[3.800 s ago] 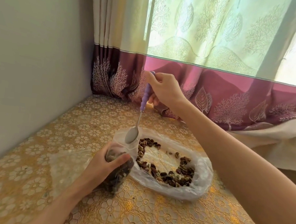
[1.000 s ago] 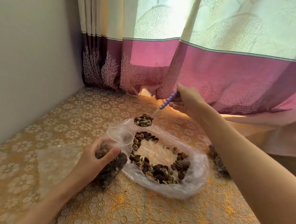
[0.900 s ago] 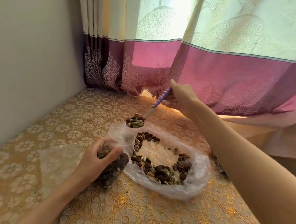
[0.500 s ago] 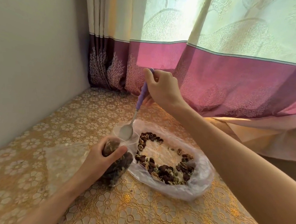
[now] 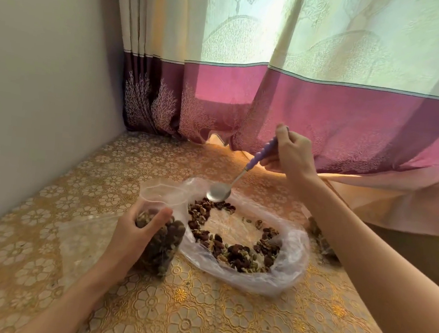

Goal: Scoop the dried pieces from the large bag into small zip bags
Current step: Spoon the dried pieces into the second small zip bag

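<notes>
The large clear plastic bag (image 5: pixel 287 271) lies open on the table, with dark and pale dried pieces (image 5: pixel 236 252) ringed around its inside. My left hand (image 5: pixel 135 234) grips a small zip bag (image 5: pixel 162 244) that stands upright just left of the large bag and is mostly full of pieces. My right hand (image 5: pixel 291 155) holds a spoon (image 5: pixel 239 178) by its purple beaded handle. The empty metal bowl of the spoon hangs over the far rim of the large bag, just above the pieces there.
The table carries a gold floral cloth (image 5: pixel 196 321). A grey wall (image 5: pixel 36 98) runs along the left side. A cream and magenta curtain (image 5: pixel 314 108) hangs at the back. Another filled small bag (image 5: pixel 321 239) lies at the right, partly behind my right forearm. Flat clear plastic (image 5: pixel 81 236) lies left of my left hand.
The loaded spoon tipped into the small zip bag and came out empty. My right hand has swung it right, over the far rim of the large bag.
</notes>
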Available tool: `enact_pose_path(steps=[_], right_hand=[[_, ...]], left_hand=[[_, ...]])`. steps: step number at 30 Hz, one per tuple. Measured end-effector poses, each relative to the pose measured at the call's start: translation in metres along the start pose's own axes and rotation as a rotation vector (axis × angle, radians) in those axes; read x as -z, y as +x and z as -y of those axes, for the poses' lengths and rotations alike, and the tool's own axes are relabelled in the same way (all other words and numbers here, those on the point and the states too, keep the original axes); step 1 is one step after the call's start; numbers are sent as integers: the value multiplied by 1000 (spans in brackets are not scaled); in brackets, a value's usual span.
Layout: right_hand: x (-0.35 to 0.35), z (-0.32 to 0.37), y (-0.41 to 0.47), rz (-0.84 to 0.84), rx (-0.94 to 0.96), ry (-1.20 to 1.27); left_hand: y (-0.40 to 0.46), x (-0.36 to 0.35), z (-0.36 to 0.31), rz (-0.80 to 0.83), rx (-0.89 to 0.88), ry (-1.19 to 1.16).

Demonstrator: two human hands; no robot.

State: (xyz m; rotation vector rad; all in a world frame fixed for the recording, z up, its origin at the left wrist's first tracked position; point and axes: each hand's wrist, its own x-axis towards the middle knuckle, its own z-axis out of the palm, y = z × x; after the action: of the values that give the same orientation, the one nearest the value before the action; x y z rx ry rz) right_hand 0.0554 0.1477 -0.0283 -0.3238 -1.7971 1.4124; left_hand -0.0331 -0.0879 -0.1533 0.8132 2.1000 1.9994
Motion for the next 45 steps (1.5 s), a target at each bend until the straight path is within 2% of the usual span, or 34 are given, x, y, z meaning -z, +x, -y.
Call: enact_pose_path(steps=[9, 14, 19, 25, 32, 37, 45], right_hand=[[35, -57, -15, 10, -141, -236], [43, -65, -20, 60, -206, -220], [45, -69, -23, 152, -332, -162], [47, -76, -28, 225, -481, -141], [45, -81, -29, 182, -562, -144], [46, -80, -26, 108, -608, -111], [47, -73, -22, -5, -579, -37]], left_hand=[[-1, -3, -3, -30, -82, 33], [1, -2, -6, -36, -109, 64], [-1, -4, -13, -57, -127, -80], [1, -7, -6, 56, -116, -84], [5, -3, 4, 174, -80, 7], [6, -4, 10, 232, 18, 93], [7, -4, 11, 291, -22, 222]])
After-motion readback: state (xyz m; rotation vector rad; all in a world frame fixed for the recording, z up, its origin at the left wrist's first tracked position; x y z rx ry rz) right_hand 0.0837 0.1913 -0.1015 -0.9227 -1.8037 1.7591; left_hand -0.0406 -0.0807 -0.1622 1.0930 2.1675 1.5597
